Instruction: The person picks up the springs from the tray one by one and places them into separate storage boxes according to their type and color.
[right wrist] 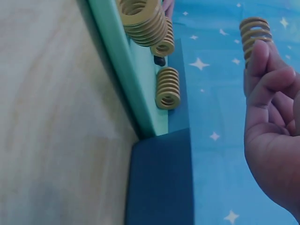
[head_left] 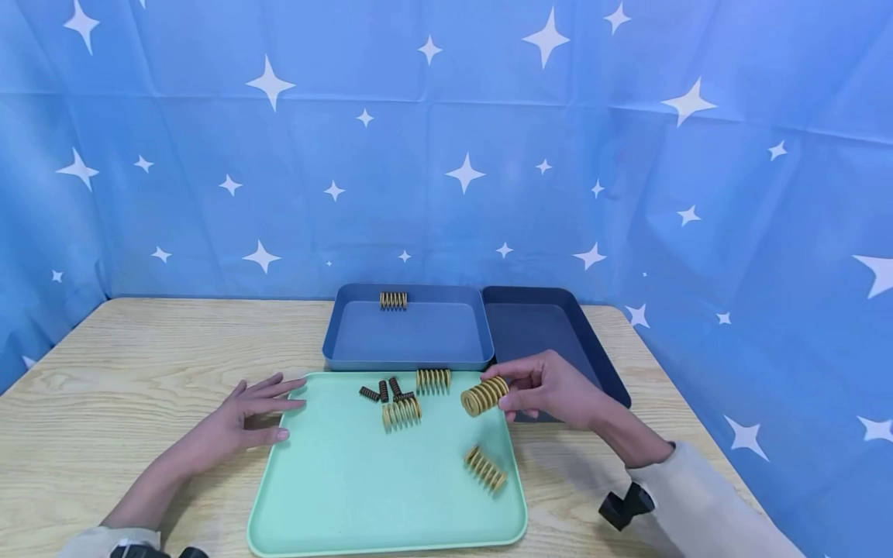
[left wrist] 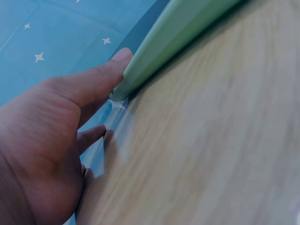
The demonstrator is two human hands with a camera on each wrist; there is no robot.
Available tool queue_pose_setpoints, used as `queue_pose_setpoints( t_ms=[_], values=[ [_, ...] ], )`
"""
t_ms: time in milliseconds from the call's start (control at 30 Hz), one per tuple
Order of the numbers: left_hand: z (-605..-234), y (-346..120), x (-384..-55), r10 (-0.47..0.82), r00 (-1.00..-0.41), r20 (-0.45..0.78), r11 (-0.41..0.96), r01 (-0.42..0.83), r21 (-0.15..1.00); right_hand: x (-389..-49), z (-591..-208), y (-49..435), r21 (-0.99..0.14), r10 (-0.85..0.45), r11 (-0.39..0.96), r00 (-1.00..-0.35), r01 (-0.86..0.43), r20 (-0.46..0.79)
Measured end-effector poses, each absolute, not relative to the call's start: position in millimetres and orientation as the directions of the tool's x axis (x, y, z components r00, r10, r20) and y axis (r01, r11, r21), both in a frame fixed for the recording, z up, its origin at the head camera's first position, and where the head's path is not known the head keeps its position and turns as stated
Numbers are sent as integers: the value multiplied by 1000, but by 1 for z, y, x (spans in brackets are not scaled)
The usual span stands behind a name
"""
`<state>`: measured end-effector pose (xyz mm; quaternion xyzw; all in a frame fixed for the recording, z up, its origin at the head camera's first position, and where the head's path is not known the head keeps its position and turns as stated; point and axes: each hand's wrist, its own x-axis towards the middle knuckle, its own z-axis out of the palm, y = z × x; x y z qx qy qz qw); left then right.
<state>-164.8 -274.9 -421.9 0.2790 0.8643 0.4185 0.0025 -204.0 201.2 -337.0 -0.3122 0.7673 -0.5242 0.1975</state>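
Note:
My right hand (head_left: 551,391) pinches a thick gold coil spring (head_left: 484,396) between thumb and fingers, above the right rim of the green tray (head_left: 377,496). The right wrist view shows the same spring (right wrist: 255,35) upright at the fingertips. At the tray's left rim rests my left hand (head_left: 244,418), its fingers spread; the left wrist view has its thumb (left wrist: 123,55) against the rim. On the tray lie gold springs: one at the back (head_left: 433,380), one nearer the middle (head_left: 401,414) and one at the right (head_left: 485,468). Several small dark springs (head_left: 384,390) lie beside them.
Behind the green tray stands a blue tray (head_left: 408,349) holding one gold spring (head_left: 394,301). A dark navy tray (head_left: 530,318) adjoins it on the right, partly behind my right hand. Wooden tabletop (head_left: 174,349) lies underneath, with a starry blue curtain (head_left: 391,155) behind.

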Motion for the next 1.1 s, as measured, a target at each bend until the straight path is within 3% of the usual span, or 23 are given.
queue_pose_setpoints(
  t_ms=[467,767,1100],
  values=[
    [-421,-273,-164,490,-835,251,472,496,729,-226,-321,187,-914,-562,310,-826,-262,46],
    [-422,-275,-164,481,-847,226,489,473,733,-243,-315,175,-931,-530,265,-844,-251,76],
    [-421,-273,-164,479,-847,231,491,477,729,-264,-316,162,-912,-481,332,-875,-241,55]
  ],
)
